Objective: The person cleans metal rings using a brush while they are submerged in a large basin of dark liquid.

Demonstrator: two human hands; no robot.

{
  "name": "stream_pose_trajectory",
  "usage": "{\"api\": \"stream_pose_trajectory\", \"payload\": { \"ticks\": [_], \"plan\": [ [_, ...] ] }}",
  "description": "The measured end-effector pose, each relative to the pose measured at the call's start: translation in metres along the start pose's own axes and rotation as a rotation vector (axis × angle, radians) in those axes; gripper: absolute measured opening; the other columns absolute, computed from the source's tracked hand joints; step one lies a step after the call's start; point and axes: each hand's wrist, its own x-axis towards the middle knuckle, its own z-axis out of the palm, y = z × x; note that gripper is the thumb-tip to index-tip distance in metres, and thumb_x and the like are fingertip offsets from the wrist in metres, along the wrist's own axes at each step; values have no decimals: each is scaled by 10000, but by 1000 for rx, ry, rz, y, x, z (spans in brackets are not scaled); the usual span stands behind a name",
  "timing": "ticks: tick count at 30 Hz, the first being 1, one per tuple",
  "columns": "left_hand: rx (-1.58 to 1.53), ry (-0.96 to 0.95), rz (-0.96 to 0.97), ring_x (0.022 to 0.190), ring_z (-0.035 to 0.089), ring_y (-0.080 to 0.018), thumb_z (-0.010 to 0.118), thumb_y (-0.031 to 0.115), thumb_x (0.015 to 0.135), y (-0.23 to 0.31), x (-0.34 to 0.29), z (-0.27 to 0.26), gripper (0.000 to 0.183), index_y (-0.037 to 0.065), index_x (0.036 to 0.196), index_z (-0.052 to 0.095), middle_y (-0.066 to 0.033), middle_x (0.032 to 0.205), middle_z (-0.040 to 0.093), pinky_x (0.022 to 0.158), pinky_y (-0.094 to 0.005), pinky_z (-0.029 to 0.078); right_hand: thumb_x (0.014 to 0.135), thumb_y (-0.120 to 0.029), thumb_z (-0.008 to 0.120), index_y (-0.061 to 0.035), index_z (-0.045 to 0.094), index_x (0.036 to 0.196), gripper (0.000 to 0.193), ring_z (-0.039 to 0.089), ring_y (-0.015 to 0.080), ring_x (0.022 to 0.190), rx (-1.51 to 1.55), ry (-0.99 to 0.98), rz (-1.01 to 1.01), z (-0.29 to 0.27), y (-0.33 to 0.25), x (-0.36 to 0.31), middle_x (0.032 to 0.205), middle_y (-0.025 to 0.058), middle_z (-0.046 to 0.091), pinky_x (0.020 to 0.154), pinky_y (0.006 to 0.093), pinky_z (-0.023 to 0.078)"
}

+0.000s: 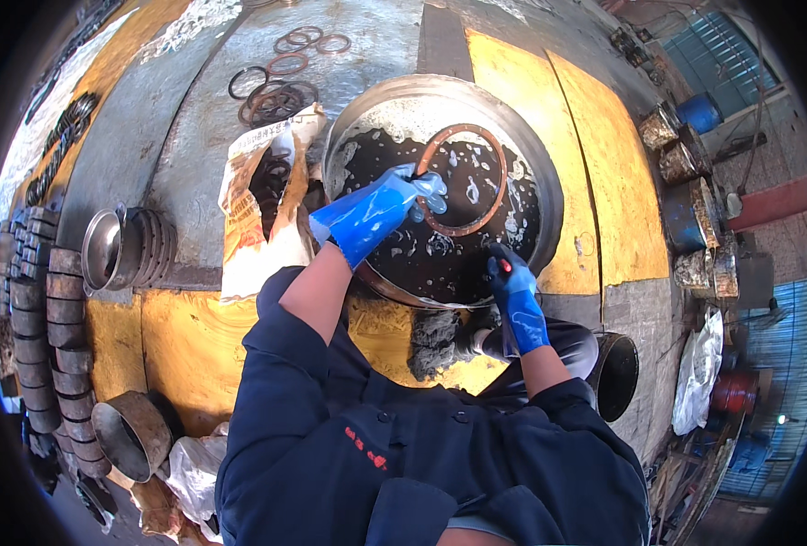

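The left hand [427, 193], in a blue glove, was found gripping a brown ring [502, 175] by its left side, the fingers closed on the band. The ring stood tilted over a round metal basin [545, 164] at the centre of the frame; whether its lower edge touched the dark liquid [435, 270] in the basin could not be told. Pale foam [412, 116] lay along the far side of the liquid.

The right hand [514, 282], also gloved in blue, was at the basin's lower right edge. Its fingers were curled around a small red object [505, 266], mostly hidden by the glove.

A torn paper bag [238, 207] stood left of the basin, with dark rings [272, 175] inside. Loose rings [279, 102] lay on the floor [522, 82] at upper left of centre, several overlapping. Stacked metal rings [65, 314] lined the far left, and a wide metal cylinder [132, 437] was noted at lower left.
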Motion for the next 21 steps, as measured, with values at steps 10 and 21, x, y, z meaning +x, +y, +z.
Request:
{"api": "stream_pose_trajectory", "payload": {
  "ticks": [10,21],
  "plan": [
    [74,109,6,551,572,-89,595,287,946,1,4,13,268,35,999,665,-110,838,720,480,-204,416,836,-258,664,-178,674,1101,277,661,301,970,-89,39,40,12,19,-3,1042,104,694,849,389,524],
    [89,-56,-48,661,648,-101,589,265,963,-27,-8,23,257,30,1033,665,-91,852,722,518,-199,444,832,-261,627,-152,674,1070,266,656,327,976,-9,65,-6,1,7,-2,1043,126,688,829,407,525]
  ]
}}
